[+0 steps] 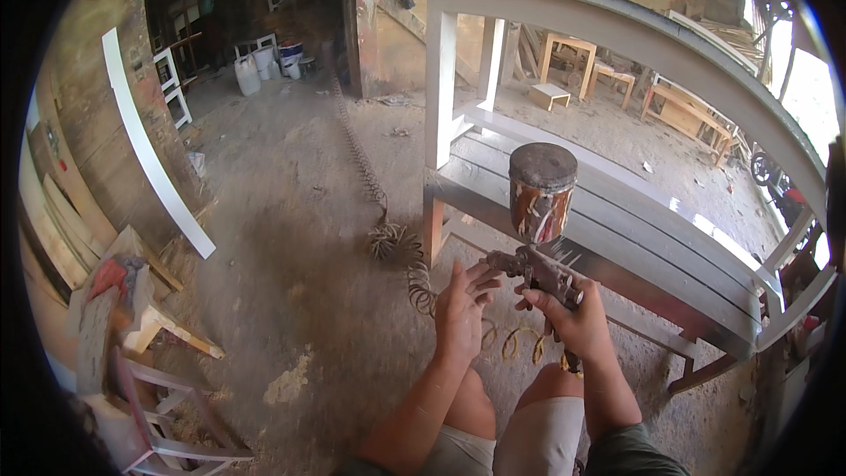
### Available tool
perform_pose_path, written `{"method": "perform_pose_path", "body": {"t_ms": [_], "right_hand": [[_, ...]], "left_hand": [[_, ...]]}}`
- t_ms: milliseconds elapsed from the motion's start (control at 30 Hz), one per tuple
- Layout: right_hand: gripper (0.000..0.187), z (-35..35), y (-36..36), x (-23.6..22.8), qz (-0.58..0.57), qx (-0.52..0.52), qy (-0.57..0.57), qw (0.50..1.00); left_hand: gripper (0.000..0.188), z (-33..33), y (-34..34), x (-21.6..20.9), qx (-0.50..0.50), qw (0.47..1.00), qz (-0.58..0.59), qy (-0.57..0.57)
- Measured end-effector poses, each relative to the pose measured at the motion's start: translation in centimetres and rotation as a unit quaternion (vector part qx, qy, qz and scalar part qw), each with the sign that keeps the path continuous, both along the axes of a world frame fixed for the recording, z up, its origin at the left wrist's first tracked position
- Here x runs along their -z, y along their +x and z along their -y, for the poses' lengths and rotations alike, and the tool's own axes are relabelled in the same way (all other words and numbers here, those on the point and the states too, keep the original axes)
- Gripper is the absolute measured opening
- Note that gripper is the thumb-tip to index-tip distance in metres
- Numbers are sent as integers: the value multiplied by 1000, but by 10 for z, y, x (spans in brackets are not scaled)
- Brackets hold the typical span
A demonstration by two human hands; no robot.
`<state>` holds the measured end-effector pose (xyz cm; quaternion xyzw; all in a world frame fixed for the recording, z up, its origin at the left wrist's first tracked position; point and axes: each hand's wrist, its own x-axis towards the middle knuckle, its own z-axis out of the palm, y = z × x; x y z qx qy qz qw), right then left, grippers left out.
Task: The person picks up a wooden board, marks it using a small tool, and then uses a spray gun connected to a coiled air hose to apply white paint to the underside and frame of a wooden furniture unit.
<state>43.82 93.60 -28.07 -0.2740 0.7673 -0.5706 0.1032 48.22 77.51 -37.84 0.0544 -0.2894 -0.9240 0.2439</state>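
My right hand (577,313) is wrapped round the handle of a dark, paint-stained spray gun (551,275). On top of the gun sits a round paint cup (542,194) with a dark lid and drips of paint down its side. My left hand (463,308) is raised at the gun's front end, its thumb and fingers apart and fingertips beside the nozzle; whether they touch it I cannot tell. A coiled air hose (423,295) loops behind my hands. Just beyond the gun stands a slatted wooden bench (608,198), coated pale grey with darker patches.
At the left, a white board (150,145) leans near wood planks (66,220), and a reddish chair frame (176,441) lies below. Plastic containers (251,75) stand at the back. Small wooden tables (564,57) and a low bench (687,115) are beyond the slatted one.
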Motion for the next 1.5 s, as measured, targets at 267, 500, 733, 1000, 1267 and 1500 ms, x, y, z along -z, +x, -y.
{"method": "perform_pose_path", "body": {"t_ms": [267,500,733,1000,1267,1500], "right_hand": [[44,-11,14,32,-77,6,-1,997],[39,-5,18,32,-41,0,-21,999],[29,3,44,9,116,35,-135,983],[32,18,36,6,106,28,-110,988],[40,57,-27,6,-220,97,-90,966],[35,102,-70,-23,-269,141,-138,943]], "left_hand": [[31,-17,-8,11,30,997,-42,52],[37,-20,-15,24,56,989,-92,105],[49,-20,-1,-1,92,979,-162,78],[55,-12,-15,-10,63,980,-182,51],[69,-19,4,-8,-192,965,84,-155],[63,-24,20,-21,-333,875,69,-345]]}}
